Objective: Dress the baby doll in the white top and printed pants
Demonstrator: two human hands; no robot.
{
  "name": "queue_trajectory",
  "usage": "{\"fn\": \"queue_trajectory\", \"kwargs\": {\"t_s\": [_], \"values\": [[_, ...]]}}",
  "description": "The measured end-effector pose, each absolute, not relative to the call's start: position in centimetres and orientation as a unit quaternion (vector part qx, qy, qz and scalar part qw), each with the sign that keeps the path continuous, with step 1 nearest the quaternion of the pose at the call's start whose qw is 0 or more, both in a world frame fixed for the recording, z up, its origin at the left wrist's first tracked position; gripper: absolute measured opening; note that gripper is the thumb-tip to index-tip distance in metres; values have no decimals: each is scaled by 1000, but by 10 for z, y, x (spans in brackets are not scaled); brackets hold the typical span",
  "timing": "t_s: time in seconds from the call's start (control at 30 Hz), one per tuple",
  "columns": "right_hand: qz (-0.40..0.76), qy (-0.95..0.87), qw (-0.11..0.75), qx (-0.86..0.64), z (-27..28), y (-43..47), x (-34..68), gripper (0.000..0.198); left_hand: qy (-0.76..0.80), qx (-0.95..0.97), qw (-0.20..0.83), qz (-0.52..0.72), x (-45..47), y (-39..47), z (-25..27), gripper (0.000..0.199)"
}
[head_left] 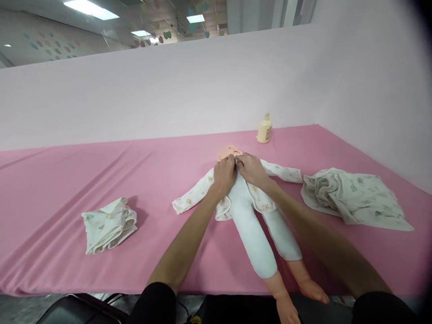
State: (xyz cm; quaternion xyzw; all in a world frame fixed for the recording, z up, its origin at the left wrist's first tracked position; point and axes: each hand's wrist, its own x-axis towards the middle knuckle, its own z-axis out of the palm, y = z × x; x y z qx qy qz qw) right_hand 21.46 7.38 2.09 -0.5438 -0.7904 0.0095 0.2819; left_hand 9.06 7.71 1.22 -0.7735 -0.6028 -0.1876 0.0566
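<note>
A baby doll (pixel 256 243) lies on its back, its feet over the table's front edge. It wears a white printed jacket (pixel 195 192), which hangs open below the chest with both sleeves spread out. At the doll's neck my left hand (pixel 225 173) is closed, fingertips pinching the jacket's collar edge. My right hand (pixel 251 168) pinches the other side of the collar, its fingertips close to those of the left. Most of the doll's head (pixel 229 152) is hidden behind my hands. The fastening between my fingers is too small to make out.
A pink cloth covers the table (pixel 67 180). To the left lies a folded printed cloth (pixel 110 225); to the right, a bunched printed cloth (pixel 354 195) touches a sleeve end. A pale yellow pump bottle (pixel 264 129) stands near the white back wall (pixel 151 99). A black chair (pixel 81 309) is below.
</note>
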Motion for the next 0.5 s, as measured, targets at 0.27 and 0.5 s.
{"fn": "queue_trajectory", "kwargs": {"t_s": [0.27,0.5], "values": [[-3,-805,320,-499,12,79,216,23,-591,-774,60,-218,87,81,6,19],[35,-825,335,-454,14,79,219,23,-583,-775,42,-238,84,84,6,16]]}}
